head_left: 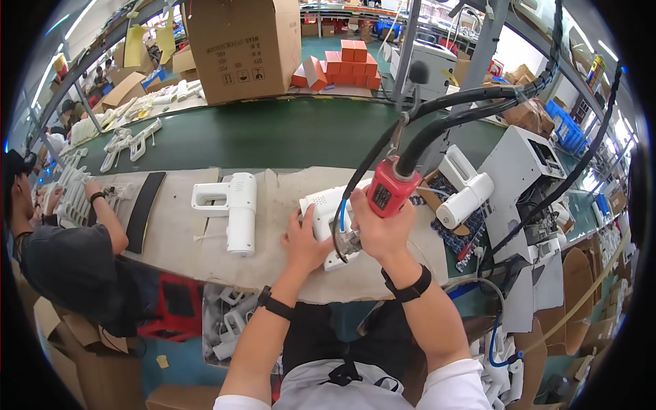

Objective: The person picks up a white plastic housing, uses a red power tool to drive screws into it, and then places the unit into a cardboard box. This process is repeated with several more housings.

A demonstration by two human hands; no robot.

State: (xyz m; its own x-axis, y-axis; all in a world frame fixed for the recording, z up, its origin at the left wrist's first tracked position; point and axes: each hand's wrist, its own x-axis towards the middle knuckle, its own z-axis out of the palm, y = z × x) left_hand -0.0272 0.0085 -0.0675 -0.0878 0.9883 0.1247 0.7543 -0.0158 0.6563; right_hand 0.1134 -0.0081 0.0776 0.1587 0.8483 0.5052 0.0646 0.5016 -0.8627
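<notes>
My right hand [384, 236] is wrapped round a red powered screwdriver [394, 186], which hangs from a hook with thick black cables. Its metal tip [348, 242] points down at a white gun-shaped plastic housing [322, 202] lying on the cardboard-covered bench. With fingers bent over the near-left side of that housing, my left hand [305, 239] holds it against the bench. Part of the housing is hidden under my hands and the tool, so I cannot tell whether the tip touches a screw. To the left lies a similar white housing [239, 213].
Another white housing [466, 190] rests at the right, beside a grey-white machine [523, 167]. A black curved strip [145, 213] lies at the left, near a co-worker [75, 253]. Beyond the bench runs a green conveyor [239, 140] with a large carton [242, 51] behind it.
</notes>
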